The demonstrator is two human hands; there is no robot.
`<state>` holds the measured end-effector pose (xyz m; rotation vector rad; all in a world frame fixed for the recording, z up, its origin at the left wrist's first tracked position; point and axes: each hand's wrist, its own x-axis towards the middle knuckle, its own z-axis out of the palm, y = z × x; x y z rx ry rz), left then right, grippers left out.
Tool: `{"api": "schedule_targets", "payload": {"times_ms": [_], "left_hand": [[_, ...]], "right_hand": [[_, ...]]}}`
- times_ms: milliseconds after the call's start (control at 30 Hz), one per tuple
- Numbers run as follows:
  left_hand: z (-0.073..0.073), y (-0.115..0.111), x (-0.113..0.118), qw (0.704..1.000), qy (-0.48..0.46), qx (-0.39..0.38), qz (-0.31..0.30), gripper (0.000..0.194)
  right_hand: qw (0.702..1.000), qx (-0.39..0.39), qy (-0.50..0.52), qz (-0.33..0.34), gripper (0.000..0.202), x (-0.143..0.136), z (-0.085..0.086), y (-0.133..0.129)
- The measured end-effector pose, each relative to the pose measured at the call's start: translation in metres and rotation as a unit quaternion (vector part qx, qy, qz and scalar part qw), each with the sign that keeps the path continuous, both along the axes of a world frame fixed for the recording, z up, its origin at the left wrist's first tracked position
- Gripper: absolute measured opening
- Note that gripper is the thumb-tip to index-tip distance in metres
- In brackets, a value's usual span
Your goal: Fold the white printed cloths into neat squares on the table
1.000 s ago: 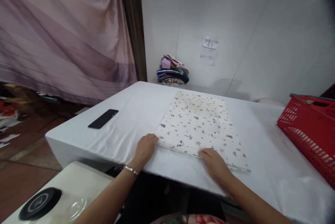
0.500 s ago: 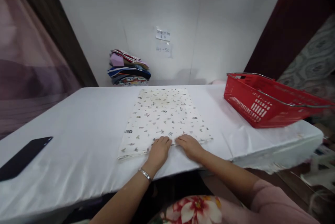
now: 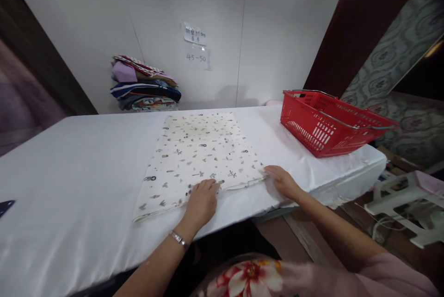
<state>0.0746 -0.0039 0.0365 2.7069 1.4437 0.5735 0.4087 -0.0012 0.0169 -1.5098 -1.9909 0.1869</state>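
A folded white cloth [image 3: 201, 153] with small grey and brown prints lies flat on the white-covered table [image 3: 86, 163]. My left hand [image 3: 203, 201] rests on its near edge, around the middle, fingers close together and pressed on the fabric. At the cloth's near right corner is my right hand [image 3: 282, 182], its fingers closed at the edge, thumb hidden; the corner appears to be between or under the fingertips.
A red basket [image 3: 333, 123] with metal handles stands on the table's right part. At the back left sits a stack of folded fabrics [image 3: 145, 85]. A dark phone [image 3: 6, 207] shows at the left edge, and a white stool [image 3: 405, 204] stands beyond the right end.
My right hand has slid right along the cloth's near edge, from beside my left hand to the corner. The view has turned right, so most of the phone has left the picture.
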Motion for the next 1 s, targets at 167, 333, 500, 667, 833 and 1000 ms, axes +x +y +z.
{"api": "schedule_targets", "payload": {"times_ms": [167, 333, 500, 667, 833, 1000], "left_hand": [[0.004, 0.008, 0.035, 0.998, -0.004, -0.005, -0.062, 0.024], [0.004, 0.02, 0.075, 0.993, 0.027, 0.0, -0.113, 0.015], [-0.002, 0.028, 0.098, 0.994, 0.032, 0.012, -0.101, 0.01], [-0.002, 0.028, 0.1, 0.996, 0.024, -0.008, -0.084, 0.015], [-0.003, 0.027, 0.097, 0.996, 0.012, 0.001, -0.09, 0.017], [-0.004, 0.027, 0.097, 0.996, 0.009, 0.005, -0.089, 0.018]], "right_hand": [[0.943, -0.181, 0.237, -0.146, 0.028, 0.005, 0.009, 0.004], [0.901, -0.319, 0.252, -0.154, 0.015, -0.011, 0.025, 0.008], [0.905, -0.332, 0.218, -0.152, 0.028, -0.014, 0.029, 0.012], [0.915, -0.325, 0.193, -0.142, 0.024, -0.011, 0.024, 0.018], [0.903, -0.319, 0.259, -0.125, 0.021, -0.01, 0.022, 0.021], [0.872, -0.324, 0.345, -0.122, 0.024, -0.013, 0.029, 0.02]]}}
